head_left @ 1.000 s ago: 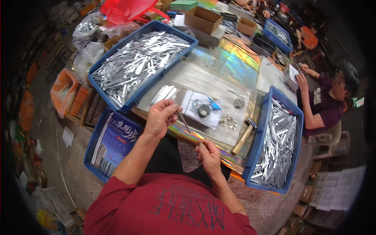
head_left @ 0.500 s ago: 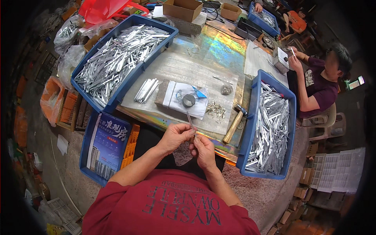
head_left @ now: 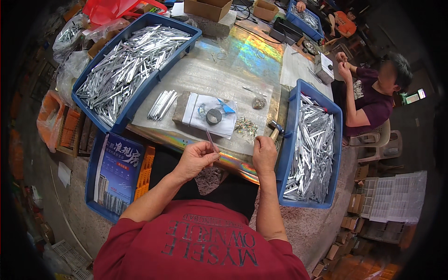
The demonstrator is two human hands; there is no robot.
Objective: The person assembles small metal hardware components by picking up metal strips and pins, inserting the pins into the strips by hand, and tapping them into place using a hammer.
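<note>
My left hand (head_left: 198,159) is closed, pinching a slim metal strip (head_left: 210,138) upright in front of a stone block (head_left: 181,111). The strip's lower end is hidden by the fingers. On the block lie white paper and a dark round cup (head_left: 213,116). To the right, my right hand (head_left: 264,156) is closed over the wooden handle of a hammer (head_left: 275,128), its dark head still lying on the bench. The hand covers most of the handle. Beside it is a pile of small brass-coloured pins (head_left: 245,127). Several silver strips (head_left: 163,104) lie side by side left of the block.
Blue bins full of silver strips stand at left (head_left: 161,77) and right (head_left: 338,140). A lower blue bin (head_left: 91,186) holds a printed blue sheet. A co-worker (head_left: 371,95) sits beyond the right bin, handling something small. Cardboard boxes (head_left: 207,8) stand at the back.
My right hand has left the strip and moved right to the hammer. My left hand keeps the strip. The whole view has shifted slightly, and the co-worker's hands have moved.
</note>
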